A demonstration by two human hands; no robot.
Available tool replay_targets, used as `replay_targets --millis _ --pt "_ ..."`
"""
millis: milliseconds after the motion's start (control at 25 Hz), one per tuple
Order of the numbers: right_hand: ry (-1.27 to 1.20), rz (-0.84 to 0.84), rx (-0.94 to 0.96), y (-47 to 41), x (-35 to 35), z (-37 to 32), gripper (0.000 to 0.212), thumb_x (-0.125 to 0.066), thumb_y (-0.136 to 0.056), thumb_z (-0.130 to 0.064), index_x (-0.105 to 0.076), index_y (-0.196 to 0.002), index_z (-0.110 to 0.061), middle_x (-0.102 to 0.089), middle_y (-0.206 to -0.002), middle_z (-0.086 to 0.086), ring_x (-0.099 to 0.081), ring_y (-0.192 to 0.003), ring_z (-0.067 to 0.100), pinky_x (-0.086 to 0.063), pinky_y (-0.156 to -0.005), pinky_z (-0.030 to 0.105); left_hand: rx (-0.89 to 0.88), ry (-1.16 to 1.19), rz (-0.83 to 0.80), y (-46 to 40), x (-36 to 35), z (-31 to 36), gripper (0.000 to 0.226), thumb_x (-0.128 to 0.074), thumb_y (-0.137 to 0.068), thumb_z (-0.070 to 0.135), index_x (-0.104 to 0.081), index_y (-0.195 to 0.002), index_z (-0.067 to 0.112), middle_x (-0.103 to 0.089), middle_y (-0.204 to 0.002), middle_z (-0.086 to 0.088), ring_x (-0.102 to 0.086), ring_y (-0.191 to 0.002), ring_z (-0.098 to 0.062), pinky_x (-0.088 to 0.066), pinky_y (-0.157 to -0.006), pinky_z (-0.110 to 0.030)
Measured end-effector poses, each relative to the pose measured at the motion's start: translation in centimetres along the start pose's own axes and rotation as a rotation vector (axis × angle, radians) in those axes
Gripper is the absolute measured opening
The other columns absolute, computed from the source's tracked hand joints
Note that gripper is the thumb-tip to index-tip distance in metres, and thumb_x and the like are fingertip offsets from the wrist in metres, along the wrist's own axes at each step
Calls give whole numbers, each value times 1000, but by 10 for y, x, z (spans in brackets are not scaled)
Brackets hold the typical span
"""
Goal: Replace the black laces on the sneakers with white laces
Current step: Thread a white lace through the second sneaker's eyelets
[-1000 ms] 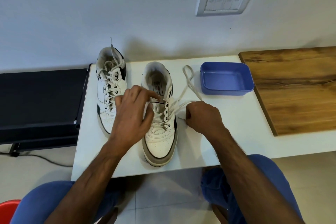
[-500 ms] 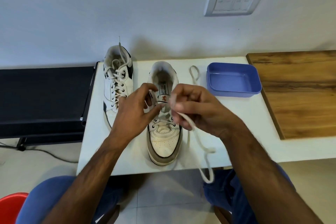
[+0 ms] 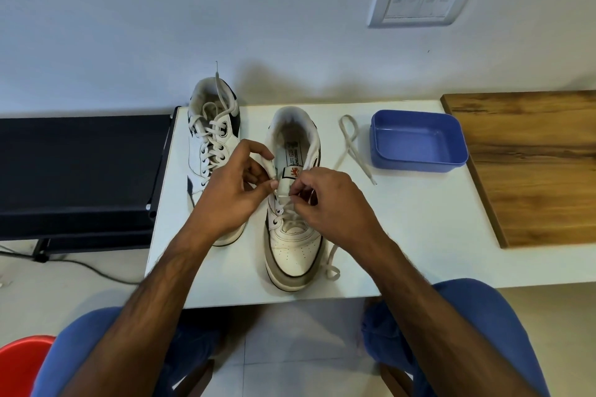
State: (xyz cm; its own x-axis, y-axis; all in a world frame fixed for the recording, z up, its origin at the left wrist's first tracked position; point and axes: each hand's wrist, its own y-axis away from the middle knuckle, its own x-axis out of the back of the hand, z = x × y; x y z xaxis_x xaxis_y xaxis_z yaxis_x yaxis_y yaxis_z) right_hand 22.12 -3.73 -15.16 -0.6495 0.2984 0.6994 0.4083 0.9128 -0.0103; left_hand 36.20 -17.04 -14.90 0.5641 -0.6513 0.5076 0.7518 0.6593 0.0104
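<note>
Both hands now meet over the near sneaker. The left hand pinches its tongue and eyelet edge; the right hand, which half a second ago held the white lace higher, now pinches it at an upper eyelet. I judge the threading is near its end. This sneaker lies with its toe toward the person and its heel toward the wall, beside the blue tray. The far sneaker, further from the tray, is already laced white.

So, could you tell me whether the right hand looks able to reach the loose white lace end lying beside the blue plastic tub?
Probably yes: bare white tabletop separates the right hand from that loose white lace end; nothing lies between.
</note>
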Motion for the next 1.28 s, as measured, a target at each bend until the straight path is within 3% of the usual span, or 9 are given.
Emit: replay_targets --millis 520,720,920,1000,1120,1280 --pt "199 7 6 -2 -10 -10 12 -69 -90 -24 -58 -88 -19 -57 -89 -6 -56 -76 14 -43 -62 26 -13 13 -12 0 3 -2 38 -76 -89 18 -51 -114 31 -67 -82 13 -67 -82 -8 -55 -79 -26" --pt "122 38 36 -3 -10 -11 4 -66 -92 -24 -65 -92 -20 -59 -90 -9 -57 -77 10 -49 -65 28 -37 25 -22 0 2 -3 39 -76 -90 17 -51 -116 30 -67 -84 12 -67 -82 -9 -56 -80 -29" --pt "50 36 -6 -2 -16 -10 5 -66 -96 -22 -70 -99 -23 -60 -92 -15 -58 -81 5 -43 -65 20 -48 17 -87 1 10 -10 54 -75 -90 21 -40 -132 26 -69 -91 6 -68 -90 -11 -55 -81 -28" --pt "-80 12 -57 -3 -13 -8 11 -67 -96 -17 -68 -104 -25 -66 -92 -15 -64 -83 2 -51 -70 22 -52 -24 -134 2 12 -15 48 -78 -86 26 -45 -120 23 -66 -96 7 -65 -94 -9 -54 -77 -25" --pt "-231 -37 -86 -2 -7 -6 31 -66 -95 -7 -54 -111 -30 -71 -94 -10 -68 -84 3 -55 -71 19 -256 -342 -224 3 4 -22 25 -71 -88 43 -51 -93 29 -51 -91 12 -53 -87 -5 -45 -72 -24" --pt "-242 -68 -47 -1 -3 -6 35 -59 -98 -7 -53 -120 -33 -73 -99 -8 -69 -88 3 -56 -74 18 -314 -421 -272 0 3 -27 28 -45 -97 48 -57 -86 25 -46 -87 9 -47 -83 -9 -44 -73 -35"
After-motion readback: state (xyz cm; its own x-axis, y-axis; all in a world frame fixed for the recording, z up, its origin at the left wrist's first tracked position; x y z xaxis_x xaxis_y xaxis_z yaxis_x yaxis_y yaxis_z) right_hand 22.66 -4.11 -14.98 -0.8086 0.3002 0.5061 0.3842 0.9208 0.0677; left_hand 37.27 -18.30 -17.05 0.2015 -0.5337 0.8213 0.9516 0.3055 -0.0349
